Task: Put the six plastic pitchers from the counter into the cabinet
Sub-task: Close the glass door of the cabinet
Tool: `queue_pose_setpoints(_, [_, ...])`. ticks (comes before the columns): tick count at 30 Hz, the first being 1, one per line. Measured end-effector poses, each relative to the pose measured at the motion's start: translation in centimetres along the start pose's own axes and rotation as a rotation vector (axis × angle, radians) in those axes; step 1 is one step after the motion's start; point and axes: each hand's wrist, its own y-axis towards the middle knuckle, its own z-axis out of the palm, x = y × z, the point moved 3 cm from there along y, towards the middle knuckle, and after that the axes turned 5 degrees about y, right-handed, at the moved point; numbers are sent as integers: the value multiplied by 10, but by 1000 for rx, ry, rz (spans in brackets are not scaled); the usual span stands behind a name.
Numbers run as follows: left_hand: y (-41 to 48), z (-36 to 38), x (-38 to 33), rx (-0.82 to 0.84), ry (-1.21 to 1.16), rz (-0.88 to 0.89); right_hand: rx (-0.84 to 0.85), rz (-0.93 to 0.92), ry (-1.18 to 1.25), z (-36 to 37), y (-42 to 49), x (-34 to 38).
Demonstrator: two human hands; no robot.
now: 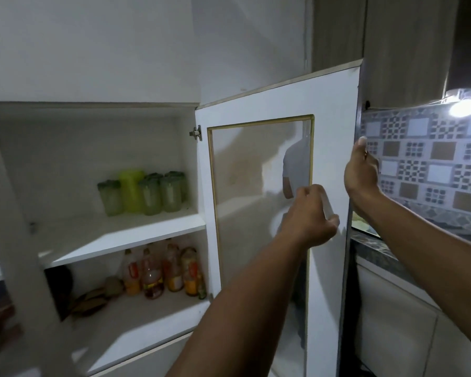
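R hand [360,172] grips cabinet door [329,110] edge; L hand [307,216] fisted.

I see sauce bottles [163,270] clustered on the lower shelf, dark clutter [90,300] to their left. Far right, a patterned tile backsplash [424,159] sits under a bright lamp [464,106].

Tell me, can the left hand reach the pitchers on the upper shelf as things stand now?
Probably yes. The left hand rests on the open door, and the pitchers stand at the shelf's right back with nothing before them. The door swings clear of the opening.
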Motion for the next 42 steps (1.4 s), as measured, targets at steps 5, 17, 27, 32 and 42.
queue_pose_setpoints(5, [-11,-24,3,-130,105,9,197,65,220,0,25,-23])
queue_pose_setpoints(17, [-90,-129,43,-328,234,-57,647,-167,347,83,-93,57])
queue_pose_setpoints(27, [-175,-240,126,-545,531,-339,731,-531,248,199,-208,91])
queue_pose_setpoints(32, [-205,-279,181,-591,673,-513,870,-797,-92,264,-245,81])
queue_pose_setpoints(42, [-219,-330,339,-586,1099,-587,936,-1035,-543,396,-262,63])
